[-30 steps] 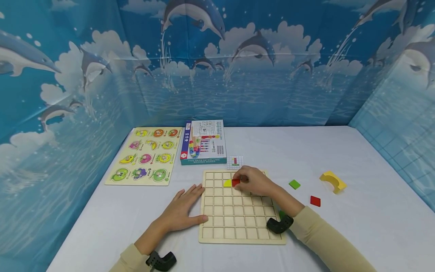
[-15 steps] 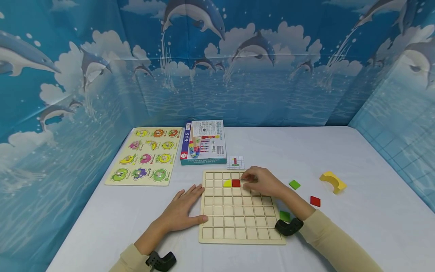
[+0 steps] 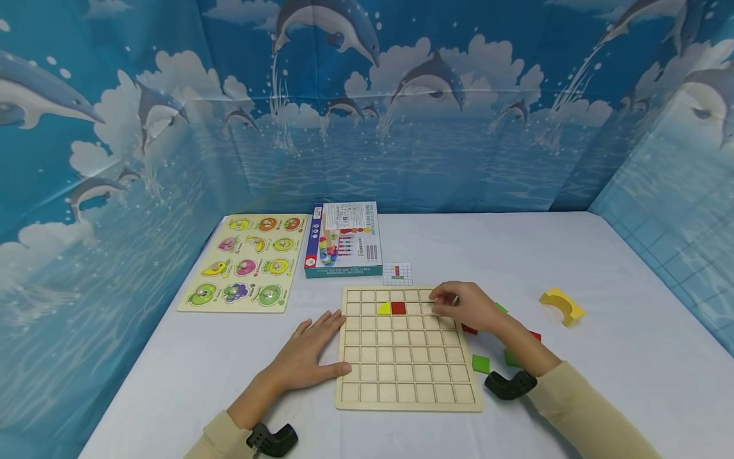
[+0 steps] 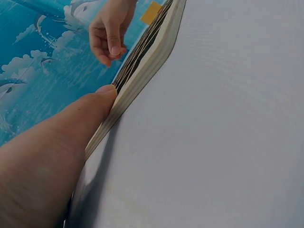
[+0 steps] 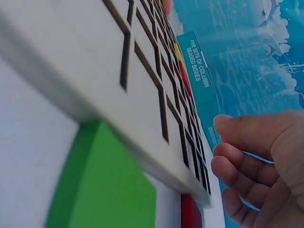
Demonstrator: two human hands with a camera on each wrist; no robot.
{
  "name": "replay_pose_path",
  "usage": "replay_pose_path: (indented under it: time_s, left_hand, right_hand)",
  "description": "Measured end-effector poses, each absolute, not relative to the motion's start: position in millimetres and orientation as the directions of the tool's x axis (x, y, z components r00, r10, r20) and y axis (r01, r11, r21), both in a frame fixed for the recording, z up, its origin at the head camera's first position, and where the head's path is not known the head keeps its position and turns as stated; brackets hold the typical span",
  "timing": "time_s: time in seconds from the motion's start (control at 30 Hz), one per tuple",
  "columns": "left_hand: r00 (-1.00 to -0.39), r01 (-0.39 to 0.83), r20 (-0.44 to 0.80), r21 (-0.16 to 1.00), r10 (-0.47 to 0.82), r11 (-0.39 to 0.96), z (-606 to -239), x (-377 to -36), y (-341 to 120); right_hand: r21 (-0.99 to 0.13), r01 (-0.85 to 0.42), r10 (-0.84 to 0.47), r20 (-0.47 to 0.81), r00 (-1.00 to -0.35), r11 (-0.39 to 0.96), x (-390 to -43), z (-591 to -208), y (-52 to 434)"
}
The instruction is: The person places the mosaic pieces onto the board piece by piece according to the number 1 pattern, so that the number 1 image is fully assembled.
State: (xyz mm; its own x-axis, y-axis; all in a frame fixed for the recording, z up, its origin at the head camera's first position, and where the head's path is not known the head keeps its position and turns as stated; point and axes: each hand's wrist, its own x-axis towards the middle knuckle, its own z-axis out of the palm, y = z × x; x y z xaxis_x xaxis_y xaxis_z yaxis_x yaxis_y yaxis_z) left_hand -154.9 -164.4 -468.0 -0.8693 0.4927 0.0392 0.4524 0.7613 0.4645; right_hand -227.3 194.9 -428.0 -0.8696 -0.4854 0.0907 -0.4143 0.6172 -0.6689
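Left hand [image 3: 306, 358]: fingers straight, gripping nothing, thumb at edge of board [image 3: 403, 355]
Right hand [image 3: 467, 307]: loosely curled, empty, above board's far-right corner

- The grid board's [image 3: 406, 373] left edge is blocked by the left hand [image 3: 306, 356].
- Its upper right corner is overhung by the right hand [image 3: 466, 306].
- Its right side is hemmed by a green tile [image 3: 480, 364].
- Between the hands, the lower rows are left free.
- Right of the box [image 3: 344, 245] and card [image 3: 397, 273], worktop [image 3: 487, 248] is left free behind the board.
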Motion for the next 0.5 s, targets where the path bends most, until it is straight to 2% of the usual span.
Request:
replay_pose_path:
  time_s: [0.5]
  left_hand:
    - [-0.872, 0.449, 0.038, 0.458, 0.488, 0.767, -467, -155, -164]
  right_hand:
    - [-0.665, -0.333, -0.392, 0.065, -0.918, 0.669, -217, -425, 223]
